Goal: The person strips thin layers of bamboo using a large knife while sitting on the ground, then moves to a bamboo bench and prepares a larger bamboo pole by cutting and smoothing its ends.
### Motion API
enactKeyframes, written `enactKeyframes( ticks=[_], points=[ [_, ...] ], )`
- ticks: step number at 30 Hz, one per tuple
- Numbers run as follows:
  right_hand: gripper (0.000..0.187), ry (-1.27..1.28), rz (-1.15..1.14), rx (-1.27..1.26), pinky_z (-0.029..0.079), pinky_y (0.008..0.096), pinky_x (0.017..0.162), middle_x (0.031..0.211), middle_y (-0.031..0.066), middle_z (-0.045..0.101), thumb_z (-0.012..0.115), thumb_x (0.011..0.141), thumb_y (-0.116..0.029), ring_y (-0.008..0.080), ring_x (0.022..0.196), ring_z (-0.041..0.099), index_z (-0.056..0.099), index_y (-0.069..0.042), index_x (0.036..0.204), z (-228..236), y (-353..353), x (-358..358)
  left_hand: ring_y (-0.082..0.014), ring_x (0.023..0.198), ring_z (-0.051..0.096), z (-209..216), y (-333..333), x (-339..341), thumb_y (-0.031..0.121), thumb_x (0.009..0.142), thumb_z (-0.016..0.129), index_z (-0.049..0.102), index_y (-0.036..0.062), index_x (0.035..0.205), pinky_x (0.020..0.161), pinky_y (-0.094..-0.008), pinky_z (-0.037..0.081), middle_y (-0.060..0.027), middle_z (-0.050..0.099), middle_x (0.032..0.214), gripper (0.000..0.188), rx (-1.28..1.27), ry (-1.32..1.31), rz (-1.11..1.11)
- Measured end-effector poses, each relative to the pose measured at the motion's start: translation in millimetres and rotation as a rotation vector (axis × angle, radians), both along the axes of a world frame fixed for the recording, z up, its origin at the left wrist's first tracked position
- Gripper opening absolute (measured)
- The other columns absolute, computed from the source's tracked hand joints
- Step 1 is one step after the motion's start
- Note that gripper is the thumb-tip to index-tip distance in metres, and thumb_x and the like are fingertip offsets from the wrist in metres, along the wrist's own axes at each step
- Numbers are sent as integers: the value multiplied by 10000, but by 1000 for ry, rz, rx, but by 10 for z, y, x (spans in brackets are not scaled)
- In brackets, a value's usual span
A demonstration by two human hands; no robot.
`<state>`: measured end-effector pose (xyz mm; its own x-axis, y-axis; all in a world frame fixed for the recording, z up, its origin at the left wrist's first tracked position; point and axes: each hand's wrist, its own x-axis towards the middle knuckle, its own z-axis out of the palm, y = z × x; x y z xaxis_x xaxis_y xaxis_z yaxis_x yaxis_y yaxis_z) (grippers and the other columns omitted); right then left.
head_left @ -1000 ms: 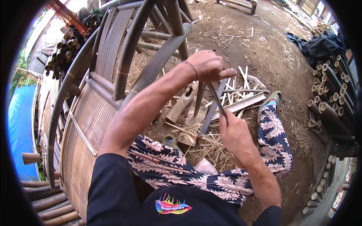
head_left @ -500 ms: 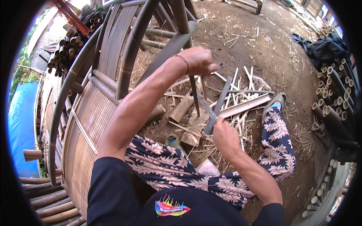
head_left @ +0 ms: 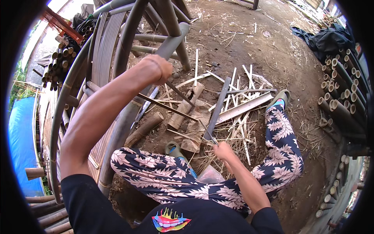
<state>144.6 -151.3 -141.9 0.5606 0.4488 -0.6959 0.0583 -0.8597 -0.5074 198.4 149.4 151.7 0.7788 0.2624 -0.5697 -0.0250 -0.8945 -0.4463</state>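
Note:
My left hand (head_left: 163, 71) is closed in a fist in front of the bamboo chair (head_left: 132, 50), gripping a thin dark strip (head_left: 180, 94) that looks like bamboo. The strip slants down to the right. A second dark length (head_left: 171, 109) shows below the wrist; whether both are one bent piece I cannot tell. Lower and to the right, my right hand (head_left: 225, 151) is wrapped round a knife (head_left: 210, 135). Its narrow blade points up and left, near the end of the dark length. Whether the two touch is unclear. The knife's handle is hidden in the fist.
On the dirt before me lie pale split strips (head_left: 244, 105), a dark flat bar (head_left: 219, 105), a wooden block (head_left: 181, 111) and a bamboo piece (head_left: 145, 128). Cut bamboo poles (head_left: 343, 87) are stacked at right, more (head_left: 58, 64) at far left. A blue tarp (head_left: 23, 144) hangs left.
My left hand has moved left and a little nearer, and its strip has swung from hanging steeply to slanting. The right hand with the knife is slightly lower and further left.

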Motion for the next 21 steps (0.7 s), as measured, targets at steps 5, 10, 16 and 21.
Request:
enactKeyframes(
  ticks=[5, 10, 16, 21],
  points=[
    [360, -338, -132, 127, 548, 452, 750, 868, 233, 690, 495, 914, -205, 335, 768, 694, 617, 17, 1171, 741, -514, 221, -333, 825, 701, -238, 135, -959, 96, 838, 560, 540, 1, 1009, 753, -404, 565, -172, 712, 895, 197, -142, -256, 75],
    [500, -431, -430, 233, 534, 480, 757, 873, 255, 677, 498, 945, -319, 425, 800, 675, 495, -32, 1355, 1351, -613, 582, -263, 815, 722, -901, 31, -1851, 59, 859, 524, 484, -51, 1217, 690, -340, 580, -137, 709, 856, 377, -982, 92, 722],
    [488, -563, -191, 624, 481, 428, 875, 1108, 246, 619, 577, 958, -283, 383, 1014, 618, 493, 29, 1323, 1340, -507, 740, -82, 548, 552, -1477, -755, -2217, 10, 927, 453, 516, -35, 1290, 444, -193, 418, -86, 659, 912, 372, -1805, -197, 1575],
    [522, -626, -4, 464, 529, 439, 684, 873, 200, 646, 519, 941, -487, 330, 761, 666, 572, -9, 1143, 1186, -257, 389, -38, 501, 448, -1636, -1406, -2079, 166, 1021, 504, 546, 11, 1321, 433, -183, 340, -45, 607, 786, 340, -1893, -603, 1546]
  ],
)
